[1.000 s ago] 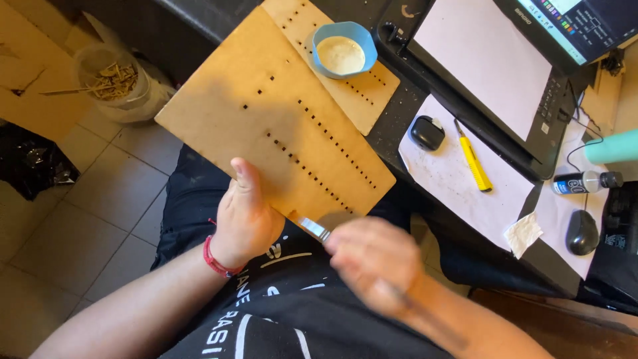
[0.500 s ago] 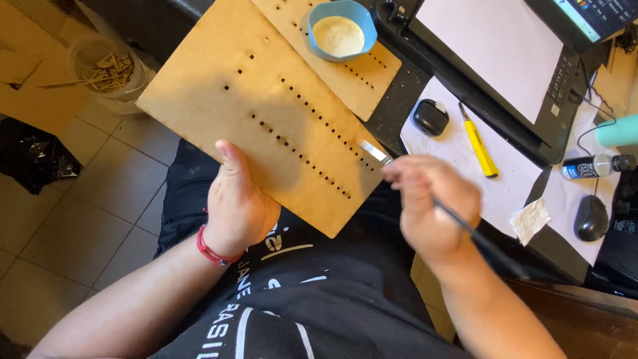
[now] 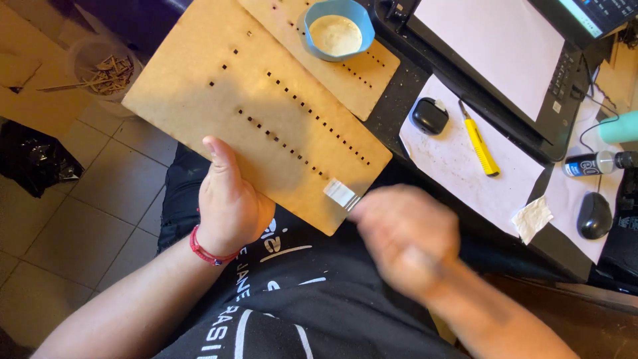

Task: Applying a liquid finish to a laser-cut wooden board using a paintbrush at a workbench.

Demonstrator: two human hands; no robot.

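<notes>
My left hand grips the near edge of a brown fibreboard panel with rows of small square holes, thumb on top. The panel rests tilted over my lap. My right hand, blurred by motion, holds a small flat brush whose pale bristles touch the panel's near right edge. A second perforated panel lies beyond, with a blue bowl of whitish glue standing on it.
On the dark desk to the right lie white paper sheets, a yellow utility knife, a black small case, a black mouse, a spray can and a laptop. A tub of wood scraps stands on the tiled floor at left.
My right hand has swept the brush along the panel's right edge, from the near corner up toward the far side and back down. The left hand keeps its grip.
</notes>
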